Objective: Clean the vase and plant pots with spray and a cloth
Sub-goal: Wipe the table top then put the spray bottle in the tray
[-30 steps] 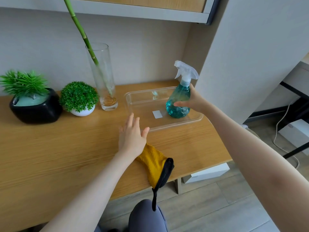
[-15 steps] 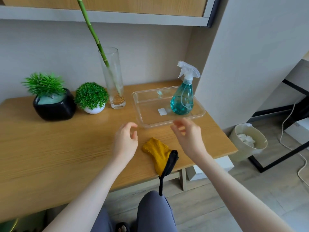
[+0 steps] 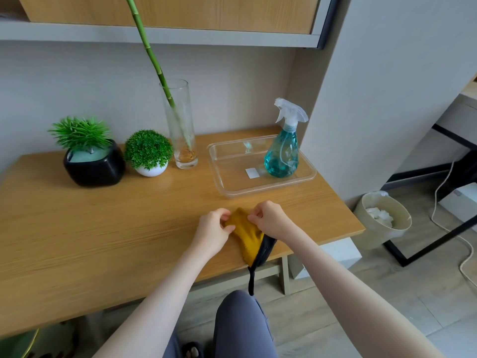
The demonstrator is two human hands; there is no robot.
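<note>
Both hands on the yellow cloth (image 3: 245,235) at desk (image 3: 103,228) edge: left hand (image 3: 213,229) & right hand (image 3: 269,219) each pinch its top end, fingers curled. Spray bottle (image 3: 281,156) upright in clear tray (image 3: 232,187), untouched.

Bare desk (image 3: 103,241) lies open at near left. Far edge is blocked by black pot (image 3: 94,165), white pot (image 3: 151,170), vase (image 3: 180,130); tray (image 3: 260,187) with spray (image 3: 282,156) fills far right.

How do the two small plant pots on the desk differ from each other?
The black pot is blocky with rounded corners and larger; the white pot is a small round bowl. The black pot holds spiky, spreading leaves; the white pot holds a dense, ball-shaped plant. The black pot stands further left, the white pot beside the glass vase. Both stand upright on the desk, untouched.
</note>
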